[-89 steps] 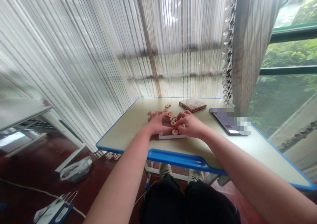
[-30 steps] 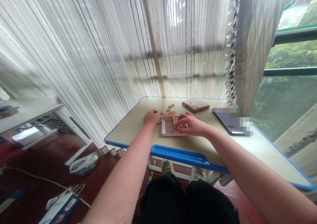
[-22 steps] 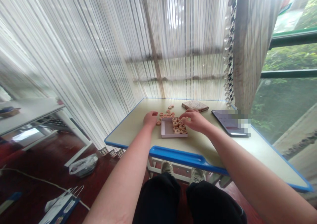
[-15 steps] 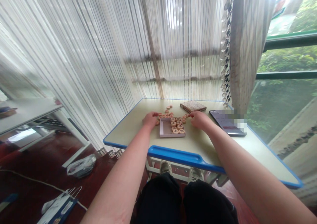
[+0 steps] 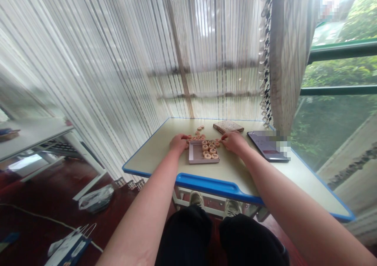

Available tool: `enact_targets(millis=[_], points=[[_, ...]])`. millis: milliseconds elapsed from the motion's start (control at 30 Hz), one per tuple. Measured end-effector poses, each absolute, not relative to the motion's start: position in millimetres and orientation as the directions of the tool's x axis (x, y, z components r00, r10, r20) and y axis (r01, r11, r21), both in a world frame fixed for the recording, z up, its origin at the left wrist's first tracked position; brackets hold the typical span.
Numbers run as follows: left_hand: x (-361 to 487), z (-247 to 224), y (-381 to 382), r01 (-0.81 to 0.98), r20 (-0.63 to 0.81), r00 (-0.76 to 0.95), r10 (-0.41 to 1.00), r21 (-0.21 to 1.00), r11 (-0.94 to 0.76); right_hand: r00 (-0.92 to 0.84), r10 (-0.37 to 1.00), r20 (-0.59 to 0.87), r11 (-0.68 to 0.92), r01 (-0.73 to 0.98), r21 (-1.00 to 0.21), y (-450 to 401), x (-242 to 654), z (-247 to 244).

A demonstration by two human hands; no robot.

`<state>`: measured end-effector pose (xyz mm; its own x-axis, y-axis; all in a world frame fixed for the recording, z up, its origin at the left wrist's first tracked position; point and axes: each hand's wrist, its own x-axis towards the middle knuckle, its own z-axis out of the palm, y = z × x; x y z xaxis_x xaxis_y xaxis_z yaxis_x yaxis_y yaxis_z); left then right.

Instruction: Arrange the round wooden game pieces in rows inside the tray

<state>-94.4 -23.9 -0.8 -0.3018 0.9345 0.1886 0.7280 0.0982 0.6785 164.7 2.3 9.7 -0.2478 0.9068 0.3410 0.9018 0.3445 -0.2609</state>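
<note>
Right hand (image 5: 234, 142) moved outside one box (image 5: 195, 152), eight pieces (image 5: 212, 151) inside, left hand (image 5: 178, 143) near, grips unclear

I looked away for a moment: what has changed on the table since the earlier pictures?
The right hand has let go of the round pieces in the tray and moved right, to loose pieces just outside it; whether it grips one is unclear. The left hand has moved left, from over the tray to beside it. The patterned box and dark device lie where they were.
</note>
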Motion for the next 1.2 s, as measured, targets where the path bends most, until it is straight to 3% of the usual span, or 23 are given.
enact_targets(millis=[133,200,267,333,400,700,1200], points=[[-95,-2,-23,0.704,0.171,-0.315,0.934,0.702,0.108,-0.207,0.907,0.367,0.339,0.876,-0.342,-4,162,16],[-96,-3,-22,0.706,0.175,-0.312,0.934,0.7,0.105,-0.222,0.881,0.417,0.407,0.805,-0.432,-14,155,21],[-97,-4,-19,0.716,0.186,-0.302,0.935,0.691,0.094,-0.352,0.824,0.445,0.553,0.672,-0.493,-28,145,25],[-98,-6,-17,0.729,0.205,-0.293,0.934,0.68,0.079,-0.49,0.751,0.443,0.66,0.571,-0.488,-40,135,28],[-100,-9,-15,0.742,0.227,-0.28,0.933,0.668,0.06,-0.522,0.734,0.434,0.679,0.553,-0.483,-48,127,29],[-99,-9,-14,0.753,0.22,-0.309,0.925,0.651,0.097,-0.555,0.75,0.359,0.659,0.579,-0.481,-43,120,21],[-97,-6,-15,0.743,0.23,-0.316,0.921,0.663,0.089,-0.622,0.671,0.404,0.74,0.535,-0.407,-48,124,28]])
